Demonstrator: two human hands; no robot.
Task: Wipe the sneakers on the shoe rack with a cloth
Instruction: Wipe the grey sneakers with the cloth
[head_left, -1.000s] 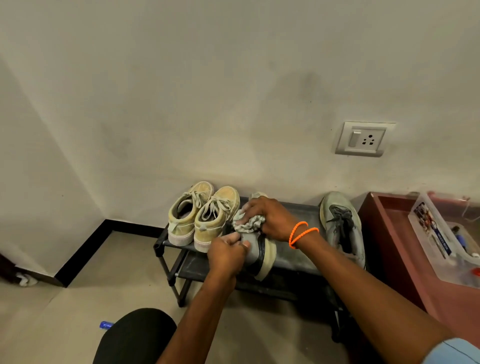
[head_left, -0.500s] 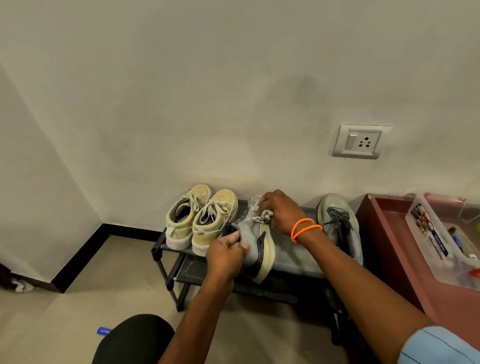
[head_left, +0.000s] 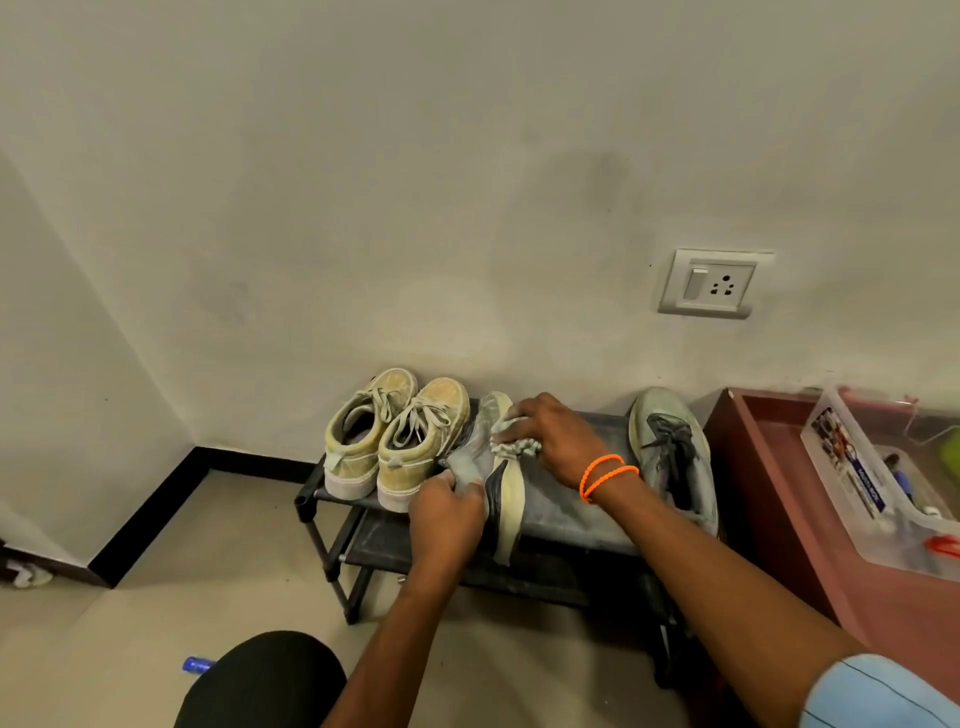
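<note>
- Left hand (head_left: 448, 512) grips the heel end of the grey sneaker (head_left: 480, 460), tipped on its side on the shoe rack (head_left: 561, 514), probably to expose the side for wiping.
- Right hand (head_left: 556, 441) holds a bunched cloth (head_left: 511, 441) against the toe end.
- Yellow pair (head_left: 397, 441) sits just left; the other grey shoe (head_left: 672, 457) waits on the right, apart.

A low black shoe rack (head_left: 337, 499) is set against the wall. On its top shelf a pair of tan sneakers (head_left: 395, 441) is placed at the left, a grey sneaker (head_left: 670, 457) at the right.
</note>
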